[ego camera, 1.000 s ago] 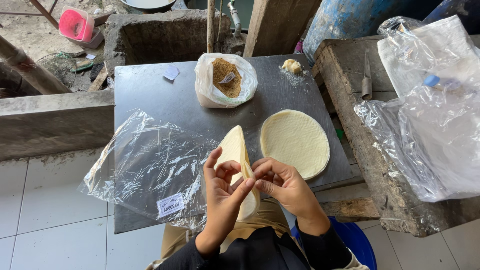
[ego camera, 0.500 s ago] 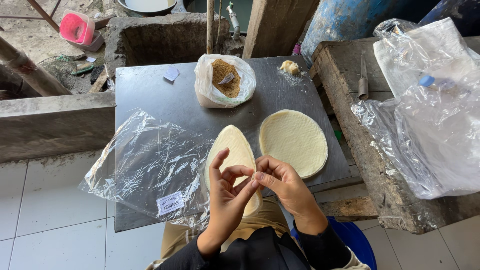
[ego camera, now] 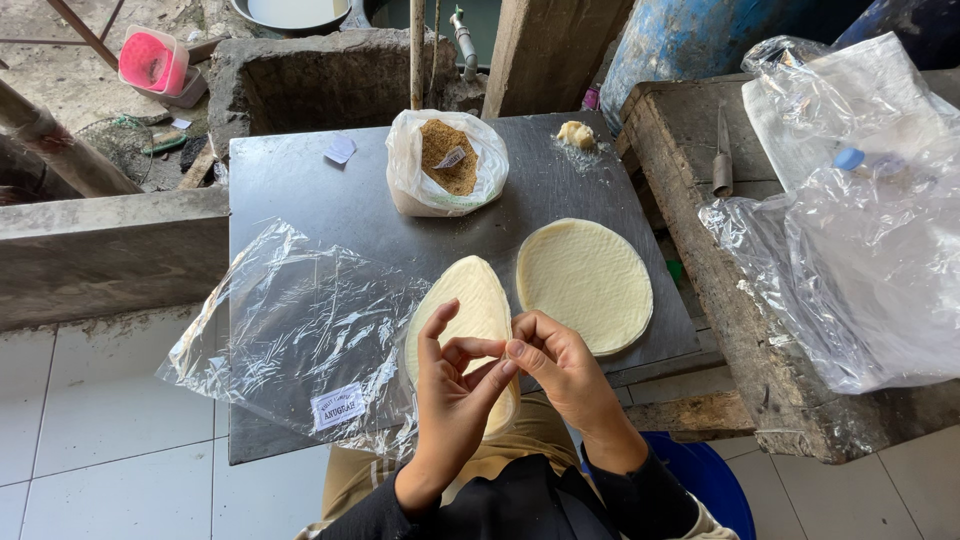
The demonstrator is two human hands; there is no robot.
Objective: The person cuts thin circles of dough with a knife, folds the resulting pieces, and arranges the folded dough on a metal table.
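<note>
My left hand (ego camera: 452,388) and my right hand (ego camera: 560,362) both pinch the near edge of a thin, pale round wrapper sheet (ego camera: 465,305), held tilted above the front of the grey metal table (ego camera: 300,195). The fingertips of the two hands meet at the sheet's rim. A stack of the same pale round sheets (ego camera: 584,283) lies flat on the table just right of the held one. An empty clear plastic bag with a small label (ego camera: 290,335) is spread out on the table to the left of my hands.
A plastic bag of brown crumbly filling (ego camera: 446,163) stands open at the table's back. A small dough lump (ego camera: 575,133) lies behind the stack. On the wooden bench at right are crumpled clear bags (ego camera: 860,230) and a knife (ego camera: 722,160). A blue bucket (ego camera: 715,485) sits below.
The held sheet has turned from nearly edge-on to a flatter, wider face. My fingers have shifted along its near rim; the stack and bags have not moved.
</note>
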